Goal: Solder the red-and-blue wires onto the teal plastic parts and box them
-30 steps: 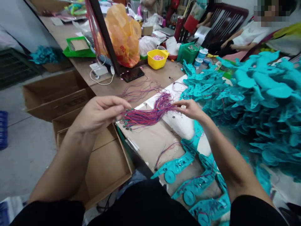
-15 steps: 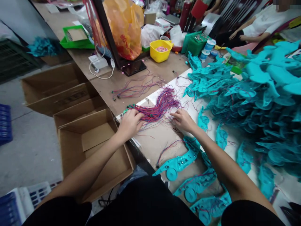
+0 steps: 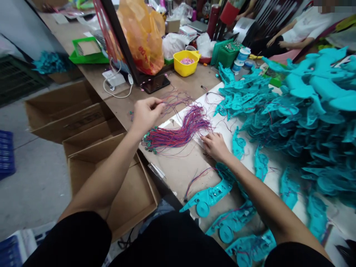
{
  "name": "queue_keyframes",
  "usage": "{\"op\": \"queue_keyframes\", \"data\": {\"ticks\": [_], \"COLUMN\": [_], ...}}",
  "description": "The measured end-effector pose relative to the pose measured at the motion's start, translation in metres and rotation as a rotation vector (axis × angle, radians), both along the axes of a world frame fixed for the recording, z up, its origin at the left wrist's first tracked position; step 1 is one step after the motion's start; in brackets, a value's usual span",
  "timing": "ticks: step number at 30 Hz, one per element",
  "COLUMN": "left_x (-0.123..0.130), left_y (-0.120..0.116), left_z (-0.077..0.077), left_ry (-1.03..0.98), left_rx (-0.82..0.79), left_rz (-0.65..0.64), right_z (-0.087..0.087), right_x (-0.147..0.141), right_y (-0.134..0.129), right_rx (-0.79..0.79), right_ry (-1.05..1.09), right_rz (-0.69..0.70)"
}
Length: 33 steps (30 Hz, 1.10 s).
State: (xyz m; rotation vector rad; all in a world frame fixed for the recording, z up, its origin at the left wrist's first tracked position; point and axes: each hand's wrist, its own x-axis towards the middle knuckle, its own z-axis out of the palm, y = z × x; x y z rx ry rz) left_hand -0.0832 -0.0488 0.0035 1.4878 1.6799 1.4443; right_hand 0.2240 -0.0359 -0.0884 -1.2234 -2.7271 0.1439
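A thick bundle of red and blue wires lies across the cardboard and white sheet, its green ends at the left. My left hand is raised just above and behind those ends, thumb and fingers pinched; what they hold is too small to make out. Behind it some loose wires are spread on the table. My right hand rests low by the bundle's right end, fingers curled together, and any object in them is hidden. Nearer me lies a turquoise plastic part beside a short pair of wires.
Turquoise parts are heaped high at the right. Open cardboard boxes stand on the left below the table edge. A yellow container, a phone and an orange bag are at the back, with a seated person beyond.
My left hand has lifted off the green ends of the bundle and moved up and slightly left. The ends are now uncovered. My right hand has barely moved.
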Motion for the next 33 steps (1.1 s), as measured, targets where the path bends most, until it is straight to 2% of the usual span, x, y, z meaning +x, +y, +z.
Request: {"op": "queue_keyframes", "data": {"ticks": [3, 6, 9, 13, 17, 19, 21, 23, 25, 27, 30, 33], "left_x": [-0.014, -0.025, -0.034, -0.036, -0.028, -0.025, -0.023, -0.021, -0.017, -0.010, 0.002, 0.008], "left_y": [-0.004, -0.011, -0.016, -0.022, -0.031, -0.036, -0.040, -0.042, -0.045, -0.048, -0.056, -0.061], "left_z": [0.030, 0.044, 0.044, 0.037, 0.037, 0.040, 0.043, 0.048, 0.053, 0.059, 0.069, 0.073], "left_ry": [-0.109, -0.116, -0.111, -0.151, -0.170, -0.150, -0.119, -0.082, -0.049, -0.017, 0.055, 0.113], "left_rx": [0.006, 0.051, 0.063, 0.033, 0.023, 0.012, 0.011, 0.023, 0.047, 0.067, 0.066, 0.052], "left_rz": [-0.007, 0.027, 0.059, 0.014, -0.044, -0.070, -0.077, -0.082, -0.097, -0.130, -0.173, -0.190], "right_z": [0.002, 0.006, 0.010, 0.020, 0.035, 0.044, 0.052, 0.057, 0.060, 0.061, 0.062, 0.065], "right_x": [-0.008, -0.007, -0.001, 0.000, -0.005, -0.006, -0.008, -0.015, -0.029, -0.050, -0.082, -0.098], "right_y": [0.008, 0.016, 0.021, 0.022, 0.020, 0.021, 0.028, 0.042, 0.064, 0.090, 0.129, 0.157], "right_rx": [-0.012, -0.003, 0.005, 0.013, 0.055, -0.092, -0.338, -0.436, -0.312, -0.174, -0.142, -0.157], "right_ry": [-0.030, -0.020, 0.034, 0.148, 0.440, 0.495, 0.425, 0.370, 0.401, 0.438, 0.443, 0.474], "right_rz": [0.011, -0.041, -0.107, -0.144, -0.126, -0.025, 0.080, 0.029, -0.145, -0.247, -0.237, -0.229]}}
